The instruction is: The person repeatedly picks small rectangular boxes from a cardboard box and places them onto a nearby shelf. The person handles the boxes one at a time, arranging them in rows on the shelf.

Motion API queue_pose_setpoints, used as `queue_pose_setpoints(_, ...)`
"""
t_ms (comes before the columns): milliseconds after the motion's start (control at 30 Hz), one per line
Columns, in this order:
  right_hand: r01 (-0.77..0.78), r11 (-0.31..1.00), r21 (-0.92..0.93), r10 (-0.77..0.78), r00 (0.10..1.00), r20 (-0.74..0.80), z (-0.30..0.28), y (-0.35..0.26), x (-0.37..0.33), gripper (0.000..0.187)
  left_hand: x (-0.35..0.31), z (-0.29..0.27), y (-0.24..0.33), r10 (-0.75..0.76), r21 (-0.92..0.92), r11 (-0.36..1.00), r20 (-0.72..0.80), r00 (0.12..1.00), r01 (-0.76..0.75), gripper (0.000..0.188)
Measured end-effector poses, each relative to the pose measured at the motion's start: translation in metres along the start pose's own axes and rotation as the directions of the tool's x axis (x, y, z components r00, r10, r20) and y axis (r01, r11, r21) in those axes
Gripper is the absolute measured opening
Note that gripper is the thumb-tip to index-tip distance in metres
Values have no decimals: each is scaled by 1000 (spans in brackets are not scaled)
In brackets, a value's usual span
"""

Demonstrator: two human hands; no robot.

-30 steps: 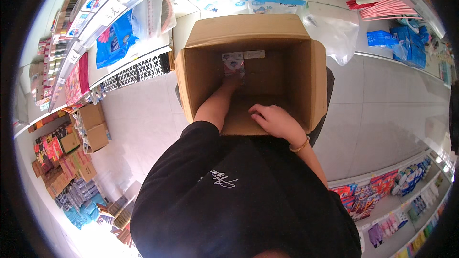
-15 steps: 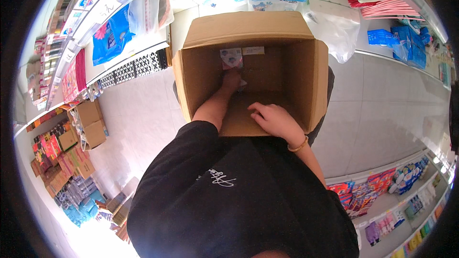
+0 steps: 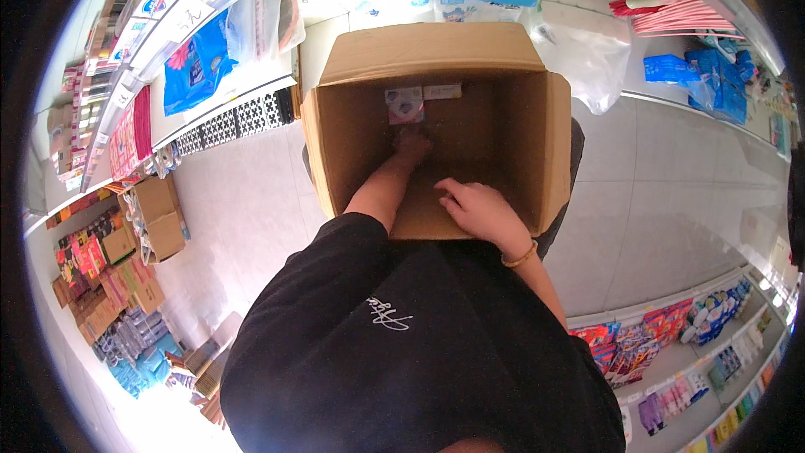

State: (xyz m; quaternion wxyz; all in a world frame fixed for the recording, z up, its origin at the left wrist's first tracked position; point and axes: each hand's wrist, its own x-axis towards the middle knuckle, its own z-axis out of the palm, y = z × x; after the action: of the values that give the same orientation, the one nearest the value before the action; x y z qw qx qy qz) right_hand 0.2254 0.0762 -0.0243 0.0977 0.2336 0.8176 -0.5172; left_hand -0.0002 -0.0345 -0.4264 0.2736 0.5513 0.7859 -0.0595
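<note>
A brown cardboard box (image 3: 520,143) with its flaps spread stands in front of me, its mouth facing up. Deep inside at its left, my left hand (image 3: 412,144) reaches toward the bottom. It is just below a small white and pink packet (image 3: 405,106), and shadow hides what its fingers do. A narrow white packet (image 3: 443,91) lies to the right of that one, along the far wall. My right hand (image 3: 480,210) hovers over the near edge of the box, fingers loosely bent and apart, holding nothing.
White and blue bags (image 3: 482,7) sit on the shelf beyond the box. A clear plastic bag (image 3: 591,59) hangs over that shelf's edge. Shelves of goods line the left and lower right, and another open carton (image 3: 159,218) stands at the left.
My left hand has moved slightly nearer within the box, and the small white thing that showed beside it is out of sight. My right hand stays put.
</note>
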Motion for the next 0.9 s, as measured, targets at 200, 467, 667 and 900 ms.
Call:
queue_pose_setpoints(200,-38,999,-17,38,999,-15,-1,5,4,31,-8,-113,54,197,286,905,372,907,-314,30)
queue_pose_setpoints(467,-190,981,-51,151,894,-421,-9,5,10,77,-5,-256,135,167,-55,986,331,929,-158,34)
queue_pose_setpoints(667,-84,995,58,102,844,-526,-20,-5,11,91,-80,-399,165,488,117,812,402,774,-572,40)
queue_pose_setpoints(900,216,886,410,38,848,-528,-26,1,13,54,-177,-419,126,442,-394,795,-142,886,-460,63)
